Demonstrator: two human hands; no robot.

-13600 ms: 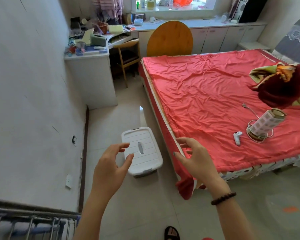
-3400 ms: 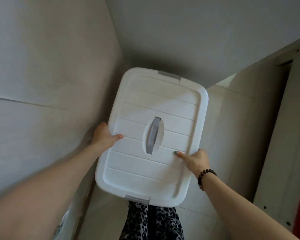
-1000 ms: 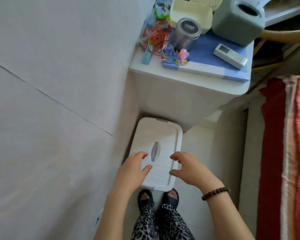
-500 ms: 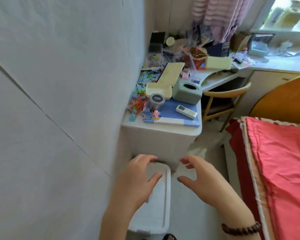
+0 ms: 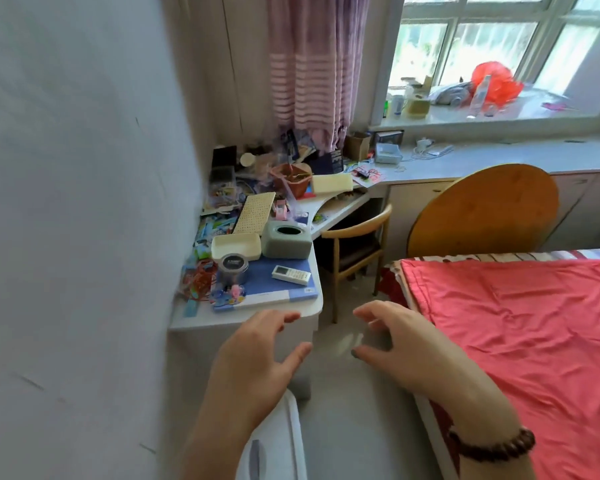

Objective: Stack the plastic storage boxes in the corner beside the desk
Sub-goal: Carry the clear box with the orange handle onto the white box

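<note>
The white storage box [image 5: 278,445] lies on the floor against the desk [image 5: 243,320], in the corner. Both the left hand [image 5: 253,362] and right hand [image 5: 399,344] hover above it, fingers spread, holding nothing. To stack well, fetch the next box and line its edges up with this lid.

Daylight from window [image 5: 499,53]; motion blur, edges warped.

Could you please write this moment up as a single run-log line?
left hand: open, empty | right hand: open, empty | storage box: on floor between wall and desk, released
</note>
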